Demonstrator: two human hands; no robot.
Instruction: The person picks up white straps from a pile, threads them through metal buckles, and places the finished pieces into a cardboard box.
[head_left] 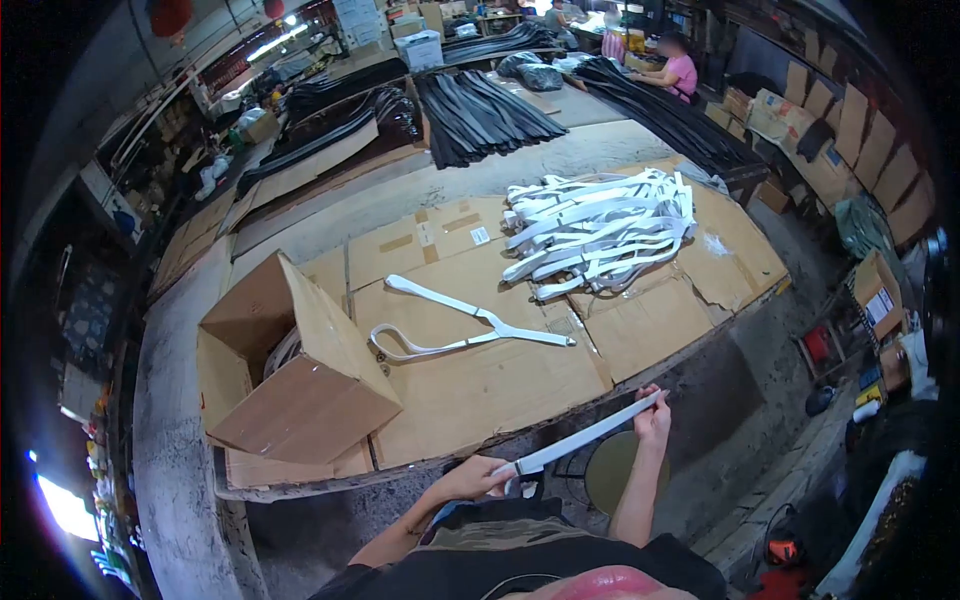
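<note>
A white strap (585, 436) is stretched between my two hands, just off the table's front edge. My left hand (478, 478) is closed round its lower end, near a dark buckle or clip. The upper end is pinched in my right hand (653, 415), held higher and to the right. On the cardboard in front lies a Y-shaped white strap (490, 322) with one end looped. A large heap of white straps (600, 232) lies farther back on the right. To the left, an open cardboard box (300, 380) rests on its side with something pale inside.
The table is covered with flattened cardboard (480, 385). Bundles of black strips (485, 115) lie at the back. A person in pink (682, 75) sits at the back right. A round stool (625, 475) stands below my hands. Boxes (880, 295) line the right side.
</note>
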